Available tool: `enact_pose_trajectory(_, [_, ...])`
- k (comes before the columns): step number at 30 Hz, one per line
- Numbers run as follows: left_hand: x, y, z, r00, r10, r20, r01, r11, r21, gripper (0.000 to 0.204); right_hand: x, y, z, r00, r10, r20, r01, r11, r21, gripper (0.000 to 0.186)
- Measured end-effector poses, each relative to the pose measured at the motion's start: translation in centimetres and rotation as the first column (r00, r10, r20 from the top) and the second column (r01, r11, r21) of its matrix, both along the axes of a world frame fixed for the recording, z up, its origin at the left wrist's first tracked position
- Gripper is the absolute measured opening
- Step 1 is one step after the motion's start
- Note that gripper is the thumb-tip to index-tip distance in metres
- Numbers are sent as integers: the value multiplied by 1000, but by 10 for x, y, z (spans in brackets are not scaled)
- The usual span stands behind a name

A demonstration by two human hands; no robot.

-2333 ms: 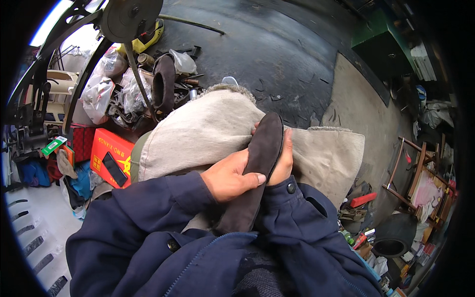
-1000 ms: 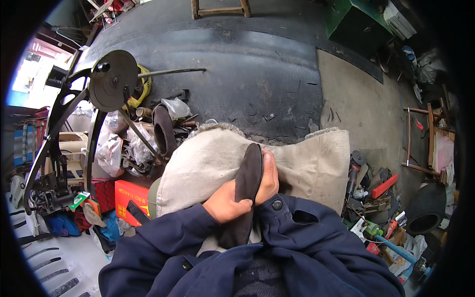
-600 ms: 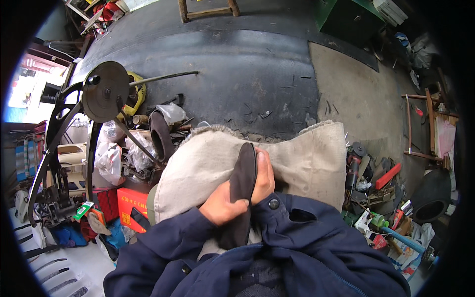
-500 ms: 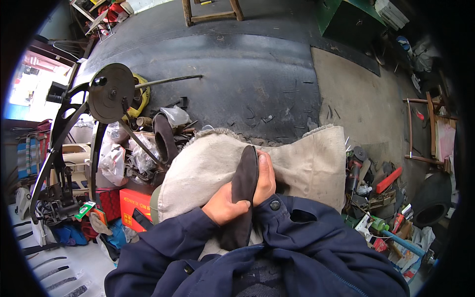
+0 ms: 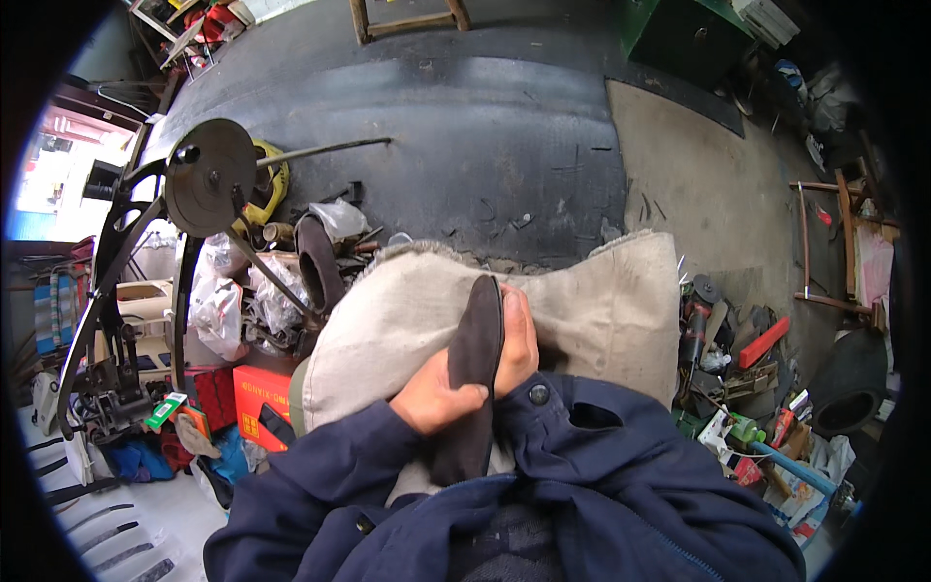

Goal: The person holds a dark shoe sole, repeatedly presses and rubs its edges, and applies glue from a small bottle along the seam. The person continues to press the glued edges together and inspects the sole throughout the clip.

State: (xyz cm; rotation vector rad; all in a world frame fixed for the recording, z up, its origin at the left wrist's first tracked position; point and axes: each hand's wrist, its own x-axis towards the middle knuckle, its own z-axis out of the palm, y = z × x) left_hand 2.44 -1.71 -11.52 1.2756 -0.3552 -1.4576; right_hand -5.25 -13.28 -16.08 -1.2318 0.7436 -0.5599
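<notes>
Workshop floor [image 5: 504,126], bare at twelve o'clock; clutter at three and nine. Centre: dark sole piece [image 5: 472,373] on beige cloth [image 5: 582,310], clamped between left hand [image 5: 438,400] and right hand [image 5: 516,341].

A dark shoe sole [image 5: 473,373] is gripped between the left hand [image 5: 438,398] and right hand [image 5: 518,339], over beige sacking [image 5: 388,320] beneath the fingers [image 5: 464,395].

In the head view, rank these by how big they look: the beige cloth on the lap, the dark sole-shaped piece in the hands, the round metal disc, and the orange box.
1. Beige cloth, clearly largest.
2. Dark sole-shaped piece.
3. Round metal disc.
4. Orange box, partly hidden.
The piece and disc look close; the piece sits nearer the camera, so that order is unsure.
</notes>
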Motion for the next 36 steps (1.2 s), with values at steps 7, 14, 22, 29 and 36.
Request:
enact_pose_trajectory(7, [-3, 1, 0, 998, 63, -2, -63, 998, -22, 48, 2, 0, -5, 1000, 27, 16, -24, 985, -172, 51])
enact_pose_trajectory(14, [-2, 0, 2, 999, 44, -20, -44, 999, -23, 48, 2, -11, -6, 966, 47, 253, -202, 749, 631, 64])
enact_pose_trajectory(22, [-1, 1, 0, 999, 3, 53, 1, 997, -72, 50, 2, -8, -4, 986, 75, 148, -137, 872, 470, 66])
enact_pose_trajectory(29, [5, -5, -3, 1000, 10, 14, -10, 999, -33, 50, 7, -14, -11, 993, 71, 91, -107, 865, 490, 69])
enact_pose_trajectory(36, [1, -2, -4, 981, 70, -178, -90, 991, -104, 55, 5, -21, 0, 990, 135, 48, -140, 847, 513, 76])
